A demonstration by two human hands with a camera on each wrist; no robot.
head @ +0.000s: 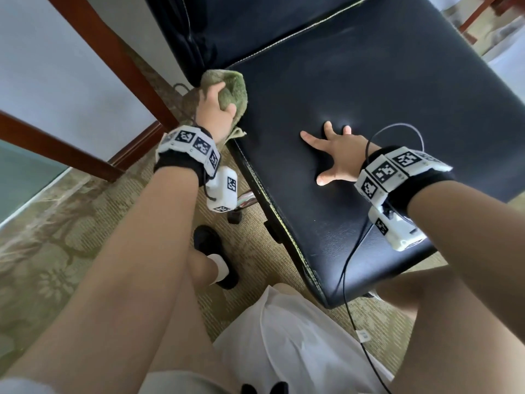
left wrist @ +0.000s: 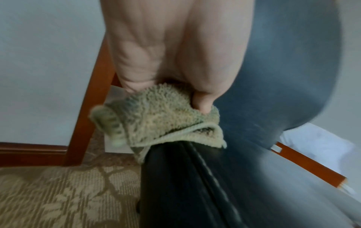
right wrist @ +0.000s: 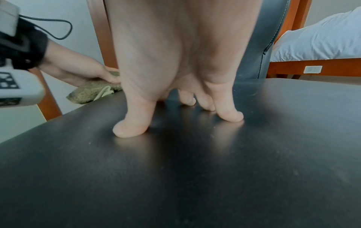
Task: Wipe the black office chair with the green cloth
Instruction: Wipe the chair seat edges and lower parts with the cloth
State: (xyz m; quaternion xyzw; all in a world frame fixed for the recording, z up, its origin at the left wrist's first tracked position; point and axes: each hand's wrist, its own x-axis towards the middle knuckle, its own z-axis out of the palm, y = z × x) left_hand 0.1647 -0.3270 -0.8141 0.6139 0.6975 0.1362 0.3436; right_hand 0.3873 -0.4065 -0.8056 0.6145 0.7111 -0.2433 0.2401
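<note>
The black office chair [head: 383, 89] fills the upper right of the head view, its padded seat facing me and the backrest behind. My left hand [head: 214, 108] grips the bunched green cloth [head: 235, 89] at the seat's back left corner, the cloth draped over the seat edge [left wrist: 175, 169]. The left wrist view shows my left hand [left wrist: 168, 64] curled round the green cloth [left wrist: 156, 120]. My right hand [head: 335, 153] rests spread on the middle of the seat, fingertips [right wrist: 132, 129] pressing the black leather [right wrist: 175, 177]. From the right wrist view the cloth [right wrist: 93, 92] lies at the seat's far left.
A dark wooden table leg [head: 113, 61] and its crossbar [head: 56, 149] stand left of the chair over patterned carpet [head: 56, 251]. My shoe [head: 216, 257] is near the chair base. A black cable [head: 349, 280] hangs from my right wrist. A white bed [right wrist: 322, 37] lies beyond the chair.
</note>
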